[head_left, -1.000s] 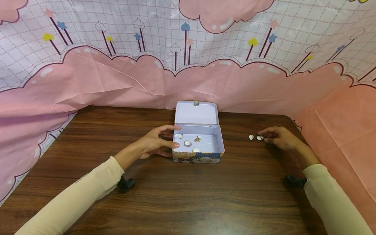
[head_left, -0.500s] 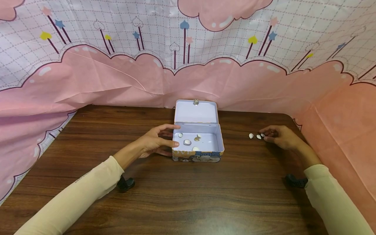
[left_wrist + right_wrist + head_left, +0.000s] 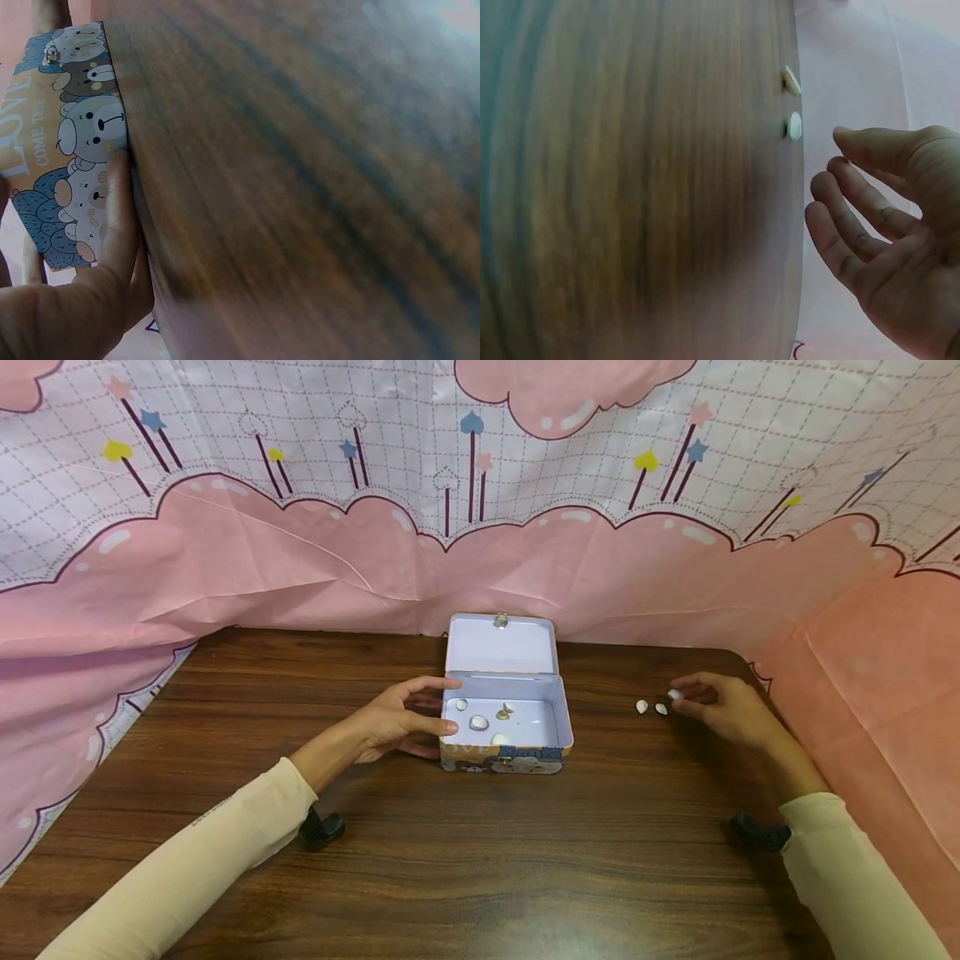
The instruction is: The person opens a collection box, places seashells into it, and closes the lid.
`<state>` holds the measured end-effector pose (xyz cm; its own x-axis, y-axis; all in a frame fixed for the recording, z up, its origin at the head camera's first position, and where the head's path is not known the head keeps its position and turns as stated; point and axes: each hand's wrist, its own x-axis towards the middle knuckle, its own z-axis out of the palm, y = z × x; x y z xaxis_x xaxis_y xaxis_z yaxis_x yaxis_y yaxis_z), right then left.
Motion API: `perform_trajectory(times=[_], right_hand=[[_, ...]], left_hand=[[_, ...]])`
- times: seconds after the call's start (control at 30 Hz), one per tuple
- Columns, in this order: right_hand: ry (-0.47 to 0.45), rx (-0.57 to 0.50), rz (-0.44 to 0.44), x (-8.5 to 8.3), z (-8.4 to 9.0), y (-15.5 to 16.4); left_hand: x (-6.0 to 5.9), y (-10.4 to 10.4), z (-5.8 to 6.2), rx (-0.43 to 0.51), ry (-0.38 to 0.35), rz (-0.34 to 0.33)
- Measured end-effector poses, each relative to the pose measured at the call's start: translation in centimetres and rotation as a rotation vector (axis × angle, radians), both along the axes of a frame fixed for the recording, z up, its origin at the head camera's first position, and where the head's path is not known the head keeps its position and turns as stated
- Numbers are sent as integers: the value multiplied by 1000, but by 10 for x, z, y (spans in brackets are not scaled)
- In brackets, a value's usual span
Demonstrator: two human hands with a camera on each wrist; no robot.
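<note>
An open tin box (image 3: 506, 760) with a bear print and pale inside stands mid-table, holding several seashells (image 3: 478, 722). My left hand (image 3: 393, 720) grips its left end, with finger and thumb tips at the rim. In the left wrist view, a finger (image 3: 120, 217) lies along the printed front. My right hand (image 3: 723, 706) is raised slightly at the right, pinching a small white seashell (image 3: 676, 694) between thumb and forefinger. Two more white shells, a left one (image 3: 642, 707) and a right one (image 3: 661, 709), lie on the table beside it. In the right wrist view, the pinched shell is mostly hidden.
The box lid (image 3: 501, 643) is tipped back toward the pink curtain (image 3: 337, 560) behind the table. A brown wood-grain table (image 3: 480, 860) spreads in front. Another curtain panel (image 3: 885, 677) hangs close to the right arm.
My right hand has taken hold of a shell beside the other two and lifted it slightly off the table. The left hand and the box have stayed in place.
</note>
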<state>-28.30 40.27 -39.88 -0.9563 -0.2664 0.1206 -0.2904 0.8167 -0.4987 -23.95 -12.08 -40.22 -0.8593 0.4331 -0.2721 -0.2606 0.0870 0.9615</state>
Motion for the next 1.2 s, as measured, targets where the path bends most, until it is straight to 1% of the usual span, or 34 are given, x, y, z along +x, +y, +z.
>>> perform_trajectory(times=[0.17,0.3,0.53,0.83,1.0,1.2], right_hand=[[29,-24,-47,4,6,-12],[44,-55,-49,8,12,-27],[40,-78,-16,14,21,-56],[49,-128,29,17,29,-95],[52,-149,57,17,30,-107],[56,-190,67,15,31,-118]], left_hand=[[0,0,0,-6,4,-3],[0,0,1,-5,9,-4],[1,0,2,-4,9,-7],[1,-1,1,-7,13,-12],[1,-1,0,-6,8,-12],[0,-1,-1,-3,7,-8]])
